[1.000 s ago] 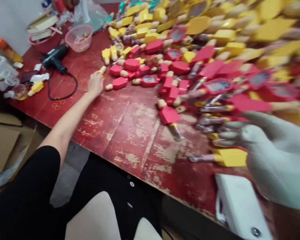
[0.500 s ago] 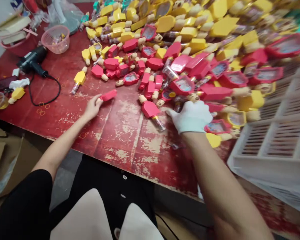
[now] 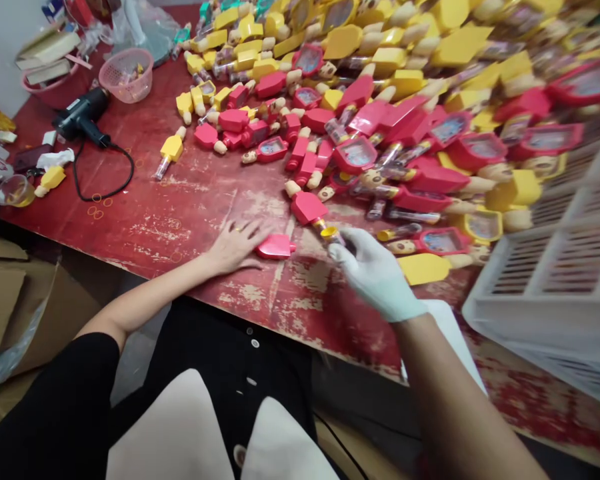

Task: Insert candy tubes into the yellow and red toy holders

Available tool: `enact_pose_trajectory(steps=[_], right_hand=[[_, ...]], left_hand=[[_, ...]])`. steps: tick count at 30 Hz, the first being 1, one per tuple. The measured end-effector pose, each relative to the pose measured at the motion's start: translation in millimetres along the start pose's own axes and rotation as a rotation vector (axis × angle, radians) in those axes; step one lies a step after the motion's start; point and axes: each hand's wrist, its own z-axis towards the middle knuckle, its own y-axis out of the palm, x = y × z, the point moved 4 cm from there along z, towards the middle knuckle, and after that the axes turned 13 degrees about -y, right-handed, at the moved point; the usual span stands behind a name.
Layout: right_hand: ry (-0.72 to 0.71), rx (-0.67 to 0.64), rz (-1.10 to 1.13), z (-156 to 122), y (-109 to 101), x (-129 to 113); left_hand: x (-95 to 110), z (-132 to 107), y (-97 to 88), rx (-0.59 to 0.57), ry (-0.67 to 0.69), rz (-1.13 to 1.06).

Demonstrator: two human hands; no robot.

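Observation:
My left hand (image 3: 237, 248), bare, lies low over the table with its fingers spread. Its fingertips are at the left end of a pink plastic case (image 3: 275, 247) lying flat; whether they touch it I cannot tell. My right hand (image 3: 373, 270), in a white glove, is closed around a small tube with a yellow end (image 3: 329, 233), most of it hidden by the fingers. Just beyond that tube lies a pink toy (image 3: 309, 208) with a tan knob and a clear tube. Loose tubes (image 3: 400, 232) lie to the right of the glove.
A heap of yellow toys (image 3: 343, 41) and pink toys fills the back and right. At right stands a white slatted crate (image 3: 545, 307). A heat gun (image 3: 83, 117) with a black cord, a pink basket (image 3: 126, 77) and a lone yellow toy (image 3: 171, 148) are at left.
My left hand has moved right and toward me, and let go of the pink case, now on the table. My right hand has come out of the heap, leftward, with a tube.

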Motion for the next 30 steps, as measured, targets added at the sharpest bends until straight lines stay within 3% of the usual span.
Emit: enact_pose_trajectory(steps=[2, 5, 8, 10, 13, 16, 21, 24, 28, 30], right_hand=[[0.003, 0.007, -0.006, -11.4, -2.3, -3.5], [-0.073, 0.014, -0.105, -25.7, -8.8, -13.2], [-0.244, -0.019, -0.219, -40.3, -13.5, -33.6], [-0.335, -0.088, -0.281, -50.9, -13.3, -49.6], [-0.446, -0.229, -0.347, -69.6, -8.2, -72.8], [-0.529, -0.35, -0.353, -94.0, -0.2, -92.8], [-0.586, -0.516, -0.123, -137.0, 14.2, -118.5], [-0.378, -0.601, 0.123, -152.4, 26.0, -121.4], [0.193, -0.765, 0.457, -169.9, 52.9, -112.5], [0.36, -0.79, 0.576, -174.1, 63.3, -110.2]], left_hand=[[15.1, 7.1, 3.0, -0.053, 0.066, -0.051], [28.6, 0.5, -1.7, -0.117, -0.024, -0.414], [37.6, -28.7, -8.2, -0.249, -0.124, -0.954], [43.0, -52.3, -11.0, -0.353, -0.176, -1.158], [49.4, -82.7, -14.6, -0.484, -0.21, -1.22], [54.9, -111.3, -13.8, -0.696, -0.22, -1.19], [64.9, -163.7, -3.8, -0.96, -0.286, -1.107], [68.8, -179.7, 1.0, -0.926, -0.263, -0.952], [64.3, -175.6, 0.0, -0.688, -0.05, -0.439], [60.2, -170.5, -1.4, -0.596, 0.035, -0.257]])
